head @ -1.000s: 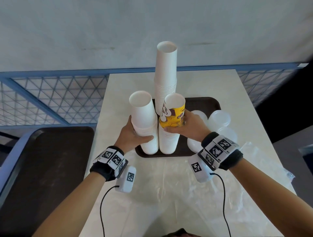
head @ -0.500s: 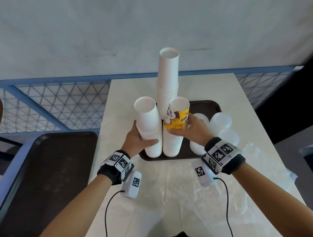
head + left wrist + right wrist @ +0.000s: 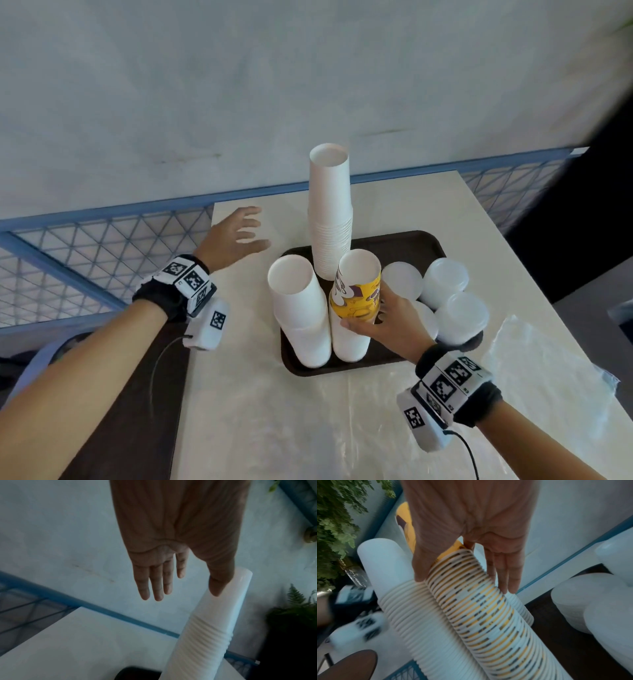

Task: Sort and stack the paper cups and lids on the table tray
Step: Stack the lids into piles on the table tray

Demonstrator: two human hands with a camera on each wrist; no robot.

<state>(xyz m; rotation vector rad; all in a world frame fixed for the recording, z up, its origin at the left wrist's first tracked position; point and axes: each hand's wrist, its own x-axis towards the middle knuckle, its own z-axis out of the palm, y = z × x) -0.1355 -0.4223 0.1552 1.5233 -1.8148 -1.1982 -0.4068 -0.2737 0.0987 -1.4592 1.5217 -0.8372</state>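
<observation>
Since a moment ago your left hand (image 3: pixel 236 236) has let go of the short white cup stack (image 3: pixel 301 315) and now hovers, fingers spread wide, over the white table (image 3: pixel 404 192). On the dark tray (image 3: pixel 421 245), the tall white cup stack (image 3: pixel 330 212) stands behind. Your right hand (image 3: pixel 387 325) grips the yellow printed cup (image 3: pixel 356 294) atop its stack, beside the clear lids (image 3: pixel 445 287).
</observation>
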